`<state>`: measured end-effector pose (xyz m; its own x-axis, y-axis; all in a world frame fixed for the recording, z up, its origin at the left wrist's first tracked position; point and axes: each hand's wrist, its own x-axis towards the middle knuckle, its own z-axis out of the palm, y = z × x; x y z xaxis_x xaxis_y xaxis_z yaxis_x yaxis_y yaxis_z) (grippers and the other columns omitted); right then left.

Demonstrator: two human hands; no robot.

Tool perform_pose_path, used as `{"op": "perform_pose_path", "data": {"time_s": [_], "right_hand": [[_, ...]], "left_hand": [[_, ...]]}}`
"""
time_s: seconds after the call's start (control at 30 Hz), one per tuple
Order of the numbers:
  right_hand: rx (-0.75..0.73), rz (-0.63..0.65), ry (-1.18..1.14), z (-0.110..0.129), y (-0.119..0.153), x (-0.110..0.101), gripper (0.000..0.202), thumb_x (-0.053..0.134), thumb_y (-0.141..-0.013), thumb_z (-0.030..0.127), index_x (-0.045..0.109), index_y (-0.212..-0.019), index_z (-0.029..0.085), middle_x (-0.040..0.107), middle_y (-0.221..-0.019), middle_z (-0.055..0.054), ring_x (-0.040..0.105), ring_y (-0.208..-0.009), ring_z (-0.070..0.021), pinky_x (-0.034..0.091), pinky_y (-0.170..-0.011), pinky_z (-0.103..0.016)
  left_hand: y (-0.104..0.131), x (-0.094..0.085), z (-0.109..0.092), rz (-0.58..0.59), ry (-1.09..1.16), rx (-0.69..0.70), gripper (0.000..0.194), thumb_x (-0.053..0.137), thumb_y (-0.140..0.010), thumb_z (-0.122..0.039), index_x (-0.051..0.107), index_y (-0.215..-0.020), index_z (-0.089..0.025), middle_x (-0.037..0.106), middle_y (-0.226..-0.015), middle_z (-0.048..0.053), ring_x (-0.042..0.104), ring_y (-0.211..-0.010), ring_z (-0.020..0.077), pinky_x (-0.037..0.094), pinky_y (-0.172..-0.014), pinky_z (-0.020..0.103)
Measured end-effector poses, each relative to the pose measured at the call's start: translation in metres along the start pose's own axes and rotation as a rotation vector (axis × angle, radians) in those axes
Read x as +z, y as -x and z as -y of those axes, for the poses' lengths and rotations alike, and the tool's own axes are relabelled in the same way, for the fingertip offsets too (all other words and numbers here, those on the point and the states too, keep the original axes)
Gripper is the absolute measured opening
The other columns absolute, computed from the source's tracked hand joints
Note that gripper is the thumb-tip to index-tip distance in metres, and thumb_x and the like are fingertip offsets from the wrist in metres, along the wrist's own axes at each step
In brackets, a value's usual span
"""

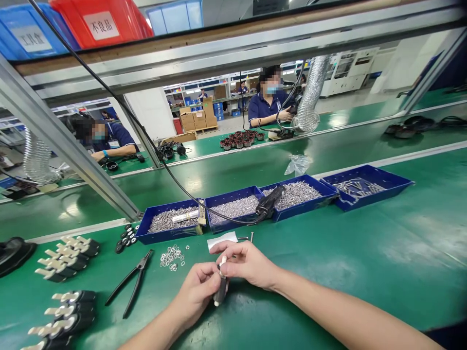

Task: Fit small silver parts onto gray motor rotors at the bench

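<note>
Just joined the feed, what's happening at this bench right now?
A person holds a small dark cylindrical part with white ends in both hands: the left hand grips its lower body, the right hand pinches the top. On the green bench mat lie black pliers, loose metal washers and blue trays of screws. Two other people sit across the line.
</note>
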<state>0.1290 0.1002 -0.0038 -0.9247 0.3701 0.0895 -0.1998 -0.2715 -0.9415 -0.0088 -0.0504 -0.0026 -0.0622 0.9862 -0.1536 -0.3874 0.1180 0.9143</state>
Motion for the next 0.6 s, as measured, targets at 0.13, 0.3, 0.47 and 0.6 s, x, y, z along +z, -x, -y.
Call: {"op": "perform_pose_path", "data": {"time_s": [0.13, 0.3, 0.47, 0.6], "right_hand": [[0.055, -0.160, -0.086, 0.004, -0.004, -0.003, 0.034, 0.100, -0.069, 0.045, 0.084, -0.082, 0.019, 0.071, -0.124, -0.011, 0.064, -0.120, -0.0220, 0.048, -0.109, -0.036], [0.188, -0.168, -0.233, -0.001, -0.007, -0.003, 0.040, 0.098, -0.072, 0.048, 0.083, -0.089, 0.016, 0.070, -0.114, -0.010, 0.063, -0.093, -0.0139, 0.050, -0.084, -0.027], [0.304, -0.093, -0.319, -0.006, -0.007, -0.002, 0.049, 0.095, -0.075, 0.054, 0.077, -0.094, 0.012, 0.057, -0.075, -0.001, 0.046, -0.067, -0.0098, 0.041, -0.065, -0.026], [0.326, -0.080, -0.328, -0.004, -0.007, -0.001, 0.051, 0.099, -0.070, 0.052, 0.073, -0.088, 0.012, 0.048, -0.068, 0.003, 0.037, -0.062, -0.0083, 0.035, -0.062, -0.025]], "left_hand": [[-0.003, 0.000, -0.010, -0.019, 0.106, -0.072, 0.047, 0.083, -0.090, -0.054, 0.073, -0.089, -0.007, 0.063, -0.086, 0.010, 0.054, -0.069, 0.0108, 0.041, -0.067, 0.022], [0.000, -0.002, -0.017, -0.030, 0.119, -0.213, 0.044, 0.085, -0.089, -0.046, 0.080, -0.103, -0.005, 0.071, -0.093, 0.018, 0.065, -0.075, 0.0164, 0.049, -0.076, 0.026], [0.002, 0.003, -0.016, -0.103, 0.167, -0.215, 0.044, 0.093, -0.078, -0.047, 0.080, -0.090, -0.006, 0.070, -0.078, 0.013, 0.059, -0.063, 0.0128, 0.045, -0.065, 0.023], [0.002, 0.004, -0.017, -0.118, 0.157, -0.197, 0.047, 0.093, -0.077, -0.050, 0.079, -0.087, -0.006, 0.069, -0.075, 0.012, 0.055, -0.060, 0.0113, 0.041, -0.064, 0.023]]}}
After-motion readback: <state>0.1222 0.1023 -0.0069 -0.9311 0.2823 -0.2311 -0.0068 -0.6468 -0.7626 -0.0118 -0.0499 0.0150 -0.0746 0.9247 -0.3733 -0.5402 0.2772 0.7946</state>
